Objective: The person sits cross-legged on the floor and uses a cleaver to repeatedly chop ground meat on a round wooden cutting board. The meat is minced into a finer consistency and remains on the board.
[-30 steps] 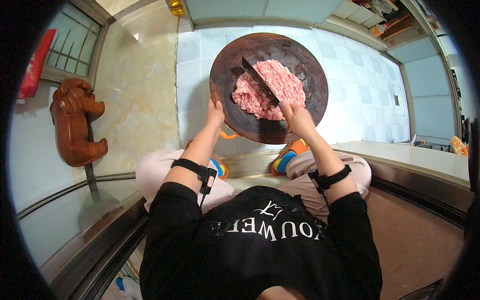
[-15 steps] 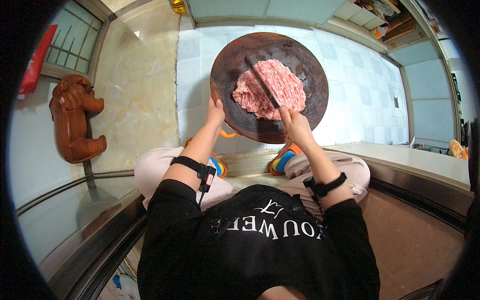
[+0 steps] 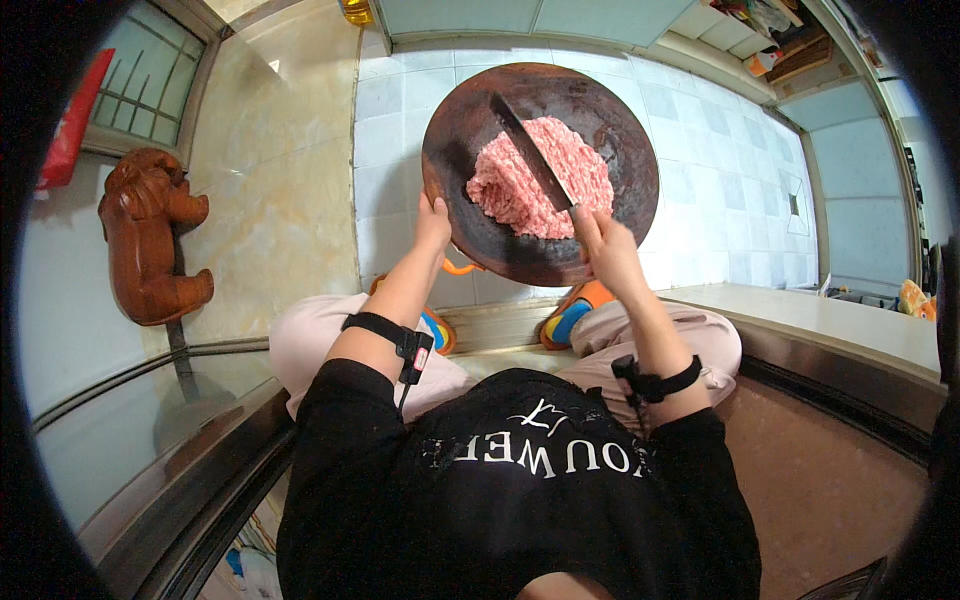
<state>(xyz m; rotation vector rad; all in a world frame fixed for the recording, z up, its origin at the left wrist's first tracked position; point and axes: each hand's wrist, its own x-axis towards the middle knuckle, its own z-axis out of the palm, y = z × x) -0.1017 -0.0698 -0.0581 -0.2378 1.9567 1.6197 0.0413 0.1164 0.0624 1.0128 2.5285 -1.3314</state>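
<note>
One cleaver, one board, one mound of mince

From the left: our left hand [image 3: 433, 222] clamps the near-left rim of the round chopping board [image 3: 470, 130] on the tiled floor; the minced meat [image 3: 545, 175] sits mid-board; our right hand [image 3: 605, 245] is closed on the cleaver [image 3: 530, 150], long axis running far-left.
</note>
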